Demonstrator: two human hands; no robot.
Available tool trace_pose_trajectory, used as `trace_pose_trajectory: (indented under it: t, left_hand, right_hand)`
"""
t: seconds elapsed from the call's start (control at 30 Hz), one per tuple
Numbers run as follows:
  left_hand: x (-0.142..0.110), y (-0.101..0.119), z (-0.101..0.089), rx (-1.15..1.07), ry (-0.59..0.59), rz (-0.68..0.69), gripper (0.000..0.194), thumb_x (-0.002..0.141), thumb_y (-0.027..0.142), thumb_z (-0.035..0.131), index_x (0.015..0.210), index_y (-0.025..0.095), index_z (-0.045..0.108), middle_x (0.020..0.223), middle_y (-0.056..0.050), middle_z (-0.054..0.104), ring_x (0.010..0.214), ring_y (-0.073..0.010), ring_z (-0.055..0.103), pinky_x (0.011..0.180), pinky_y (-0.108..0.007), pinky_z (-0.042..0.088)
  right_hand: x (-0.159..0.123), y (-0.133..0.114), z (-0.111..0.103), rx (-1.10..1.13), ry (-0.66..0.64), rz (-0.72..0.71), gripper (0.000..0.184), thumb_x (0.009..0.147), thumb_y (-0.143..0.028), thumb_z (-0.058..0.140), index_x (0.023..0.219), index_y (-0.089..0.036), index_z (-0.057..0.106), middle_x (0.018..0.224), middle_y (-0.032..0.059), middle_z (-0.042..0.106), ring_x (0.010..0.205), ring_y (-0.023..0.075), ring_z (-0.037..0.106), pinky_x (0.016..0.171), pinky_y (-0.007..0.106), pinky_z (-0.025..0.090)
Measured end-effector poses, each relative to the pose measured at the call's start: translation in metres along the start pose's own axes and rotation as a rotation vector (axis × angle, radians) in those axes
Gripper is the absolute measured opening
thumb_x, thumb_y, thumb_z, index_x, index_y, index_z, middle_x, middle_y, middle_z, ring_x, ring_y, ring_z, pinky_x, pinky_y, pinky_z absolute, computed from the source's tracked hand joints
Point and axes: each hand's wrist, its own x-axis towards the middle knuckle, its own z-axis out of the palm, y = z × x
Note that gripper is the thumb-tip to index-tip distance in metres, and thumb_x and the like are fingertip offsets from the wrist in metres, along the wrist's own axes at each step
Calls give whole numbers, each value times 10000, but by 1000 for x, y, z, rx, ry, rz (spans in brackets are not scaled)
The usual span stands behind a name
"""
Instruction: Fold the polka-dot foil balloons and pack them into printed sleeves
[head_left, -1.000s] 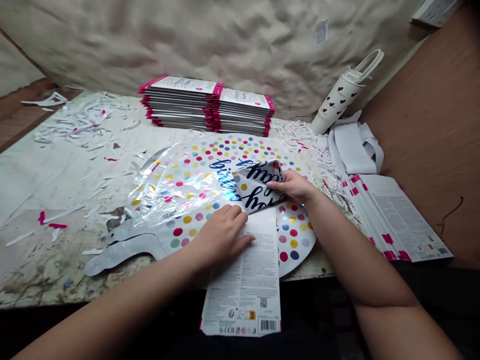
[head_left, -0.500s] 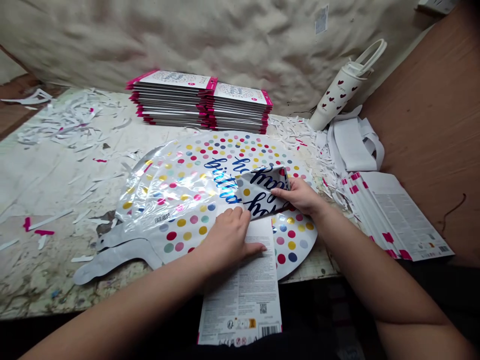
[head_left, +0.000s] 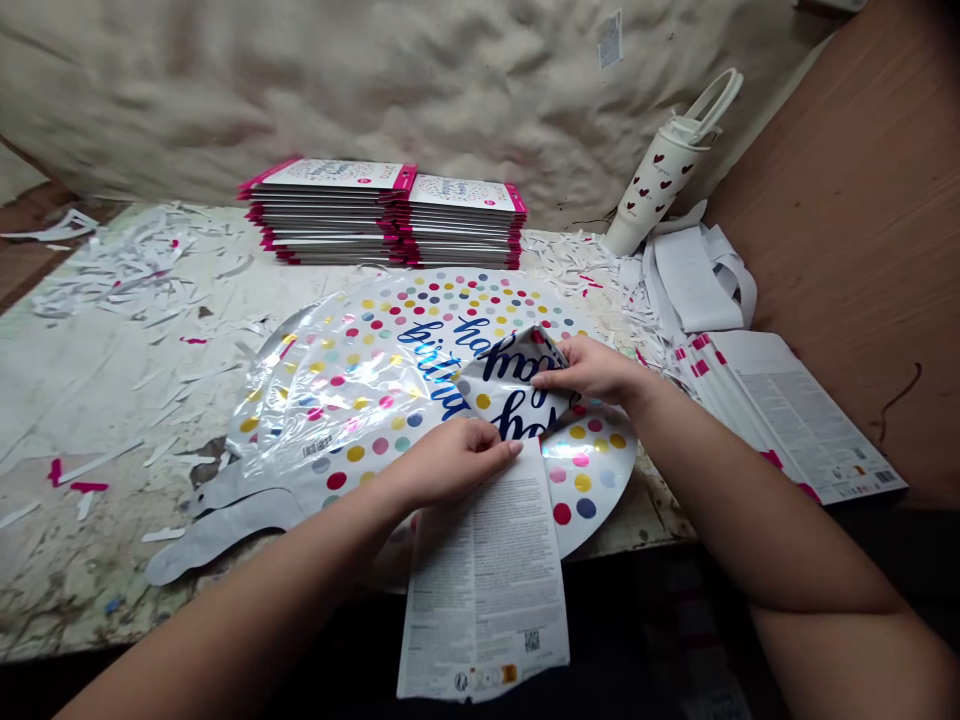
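Observation:
Flat foil balloons (head_left: 375, 400) with coloured dots and blue lettering lie on the table before me. Over them is a folded foil balloon (head_left: 495, 385), silvery with blue letters; my right hand (head_left: 589, 372) pinches its right end between thumb and fingers. The lower edge of that balloon meets the top of a white printed packet (head_left: 487, 580), which hangs over the table's front edge towards my lap. My left hand (head_left: 469, 455) is closed on the packet's top edge, thumb on the near side. Whether the balloon's edge is inside the packet, I cannot tell.
Two stacks of pink-edged packets (head_left: 322, 220) stand at the back. To the right are a white tumbler with hearts (head_left: 656, 185), a white strap roll (head_left: 694, 280) and more printed packets (head_left: 806, 420). Paper scraps (head_left: 112, 270) litter the left side.
My left hand has turned from fingers lying over the packet's top, thumb apart, to a pinch on its edge. The folded balloon's right end has tilted and shifted slightly left with my right hand.

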Motion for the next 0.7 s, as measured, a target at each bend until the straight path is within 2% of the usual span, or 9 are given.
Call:
trace_pose_trajectory:
  t: [0.07,0.17,0.23,0.3,0.4,0.43,0.5,0.7]
  left_hand:
    - [-4,6,4,130,78,92,432,872,481,326,640,180,532,617,-2,536,579,-144,505,534,-258,355]
    - [-12,16,20,491,362,280,353,896,333,334,680,166,558,677,-45,560,667,-185,518,636,-327,384]
    - [-15,20,31,626,468,351,320,896,262,330,695,159,557,694,-59,552,670,-193,510,638,-341,390]
    - [-16,21,39,661,488,357,276,886,217,338,715,161,547,694,-54,534,644,-188,495,604,-331,394]
    - [-15,17,44,669,472,326,205,860,178,368,737,169,533,721,-52,526,652,-192,486,602,-335,407]
    - [-14,16,45,666,466,319,193,853,170,373,740,170,529,729,-53,527,661,-195,486,610,-339,413]
    - [-13,15,45,652,459,310,183,847,160,375,744,168,526,742,-55,528,670,-196,484,623,-342,421]
    - [-15,18,44,597,482,327,182,845,149,373,750,157,528,743,-57,521,687,-193,476,636,-335,426]
  right_hand:
    - [5,-14,-6,-113,-99,44,216,569,-283,764,680,-138,649,616,12,670,535,125,610,504,211,490]
    - [14,-33,-8,-278,-259,118,213,533,-273,775,607,-134,632,537,-4,625,462,98,553,424,180,424]
    - [20,-42,-3,-355,-342,180,240,514,-285,784,632,-138,636,530,-1,614,453,103,540,407,188,403]
    - [22,-47,7,-382,-307,159,271,535,-318,775,689,-150,629,536,-10,598,444,94,518,392,186,373]
    - [20,-48,23,-397,-130,2,252,619,-356,720,676,-162,569,498,-56,502,413,51,423,373,169,305]
    - [19,-46,28,-414,-111,-26,251,636,-355,705,652,-161,546,485,-67,462,410,43,392,372,169,290]
    - [16,-42,36,-450,-146,-27,242,647,-335,688,634,-157,526,489,-73,425,420,40,367,381,172,281]
    - [10,-39,40,-457,-171,-44,185,630,-252,683,740,-152,573,589,-60,476,500,52,422,456,176,340]
